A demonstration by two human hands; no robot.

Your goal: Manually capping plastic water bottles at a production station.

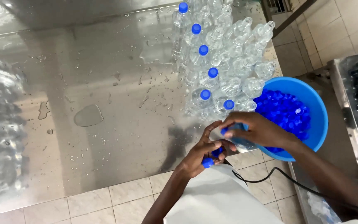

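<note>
Clear plastic bottle (pixel 238 140) at the near right edge of the wet steel desk (pixel 104 103), just beside the blue bowl (pixel 315 112); most of its body is hidden under the hands, so only a transparent patch shows. A blue cap (pixel 225 130) sits at its top beneath the right hand (pixel 258 130).

Right hand: fingers (pixel 233 122) curled down and pressed together over the cap, gripping it from above. Forearm enters from the near right, crossing in front of the bowl.

Left hand (pixel 201 151): fingers (pixel 212 128) curved up around the left side of the bottle, touching it; spare blue caps (pixel 210 158) are tucked in the palm, 1 at the heel of the hand and 1 nearer the thumb. The left forearm rises from the near edge, wrist bent toward the right.

The bowl overhangs the desk's right edge and is filled with loose caps (pixel 282 110) of the same blue. Far of the hands stands a cluster of clear bottles (pixel 233 62): the left row of 6 is capped blue, the rest are open-necked. Water droplets and a puddle (pixel 88 115) lie on the desk to the left. A black cable (pixel 270 176) runs over the tiled floor (pixel 104 199) below.
</note>
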